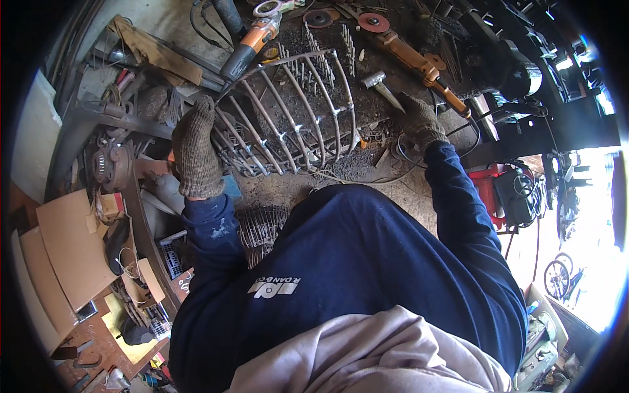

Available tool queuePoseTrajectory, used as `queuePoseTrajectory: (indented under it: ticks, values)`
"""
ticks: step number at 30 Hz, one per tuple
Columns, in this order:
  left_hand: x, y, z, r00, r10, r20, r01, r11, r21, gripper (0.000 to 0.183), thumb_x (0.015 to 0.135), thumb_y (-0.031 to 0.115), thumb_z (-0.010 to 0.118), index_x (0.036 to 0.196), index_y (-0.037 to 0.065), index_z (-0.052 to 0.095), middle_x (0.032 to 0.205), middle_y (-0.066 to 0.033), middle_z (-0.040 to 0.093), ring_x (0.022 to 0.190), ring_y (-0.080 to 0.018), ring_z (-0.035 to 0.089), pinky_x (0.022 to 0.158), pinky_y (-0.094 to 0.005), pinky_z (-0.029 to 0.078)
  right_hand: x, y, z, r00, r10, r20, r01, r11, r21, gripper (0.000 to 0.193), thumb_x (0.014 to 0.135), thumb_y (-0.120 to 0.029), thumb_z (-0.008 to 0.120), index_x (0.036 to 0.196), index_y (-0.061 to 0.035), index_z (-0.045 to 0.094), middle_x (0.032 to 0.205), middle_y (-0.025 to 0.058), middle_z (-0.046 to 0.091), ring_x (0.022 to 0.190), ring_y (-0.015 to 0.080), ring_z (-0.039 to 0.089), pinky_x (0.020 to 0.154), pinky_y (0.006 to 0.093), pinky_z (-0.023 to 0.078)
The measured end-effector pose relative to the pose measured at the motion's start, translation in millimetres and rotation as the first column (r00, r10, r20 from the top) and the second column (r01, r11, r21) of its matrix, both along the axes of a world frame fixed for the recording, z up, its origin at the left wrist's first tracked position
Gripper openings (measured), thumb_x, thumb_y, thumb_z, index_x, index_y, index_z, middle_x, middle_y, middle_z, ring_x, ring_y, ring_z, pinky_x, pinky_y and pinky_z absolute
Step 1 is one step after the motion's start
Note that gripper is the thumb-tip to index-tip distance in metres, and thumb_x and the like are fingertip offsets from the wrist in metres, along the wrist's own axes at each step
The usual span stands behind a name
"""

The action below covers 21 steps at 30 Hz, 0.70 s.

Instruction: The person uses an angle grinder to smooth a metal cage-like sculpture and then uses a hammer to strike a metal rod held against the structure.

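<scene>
A curved rack of welded metal rods (291, 134), basket-like in shape, leans up at the edge of a dirty workbench. My left hand (196, 147), in a brown knitted glove, is closed at the rack's left end; its fingertips are partly hidden. In my gloved right hand (419, 119) is the handle of a hammer (380, 84). The hammer's metal head points up and left, just to the right of the rack and apart from it.
An orange and black angle grinder (252, 42) lies beyond the rack's left side. Another orange grinder (409, 57) rests at the far right, near a red disc (373, 22). Short rods (318, 52) stand behind the rack. Cardboard (75, 239) is at the left.
</scene>
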State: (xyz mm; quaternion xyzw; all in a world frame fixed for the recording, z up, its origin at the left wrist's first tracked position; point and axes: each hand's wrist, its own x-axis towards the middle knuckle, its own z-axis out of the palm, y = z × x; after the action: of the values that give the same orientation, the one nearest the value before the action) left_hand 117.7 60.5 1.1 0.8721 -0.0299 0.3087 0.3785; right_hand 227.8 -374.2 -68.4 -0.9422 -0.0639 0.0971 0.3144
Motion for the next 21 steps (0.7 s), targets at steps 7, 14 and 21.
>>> queuePoseTrajectory:
  ticks: [7,14,21]
  values:
    - [4.1,-5.8,1.3,1.0,-0.014,-0.009,0.013,0.998,-0.062,0.034,0.097,0.006,0.052,0.129,0.006,0.065,0.122,-0.0177,0.067,0.113,-0.0329,0.064,0.097,-0.0425,0.05,1.3,0.8,0.1,0.997,-0.011,-0.07,0.015,0.999,0.046,0.041,0.091,-0.033,0.064,0.122,-0.0064,0.066,0.107,0.0188,0.071,0.102,0.0351,0.067,0.087,0.044,0.05]
    - [4.6,-17.8,6.8,0.999,-0.043,0.015,0.045,0.967,-0.251,0.03,0.097,0.005,0.054,0.125,0.002,0.066,0.119,-0.018,0.068,0.112,-0.0302,0.065,0.098,-0.0397,0.051,-1.6,5.5,9.8,0.999,-0.018,-0.048,0.019,1.0,0.023,0.041,0.091,-0.034,0.064,0.123,-0.0082,0.066,0.109,0.0177,0.07,0.104,0.0331,0.067,0.09,0.042,0.05]
    - [8.3,-24.3,20.2,0.994,-0.076,0.082,0.092,0.972,-0.217,0.027,0.095,0.0,0.055,0.117,0.002,0.07,0.112,-0.0171,0.071,0.103,-0.0275,0.069,0.091,-0.0373,0.054,2.4,4.2,-1.7,1.0,0.0,0.031,0.001,1.0,-0.025,0.045,0.09,-0.035,0.063,0.128,-0.0111,0.064,0.117,0.0161,0.07,0.111,0.033,0.065,0.094,0.0413,0.049]
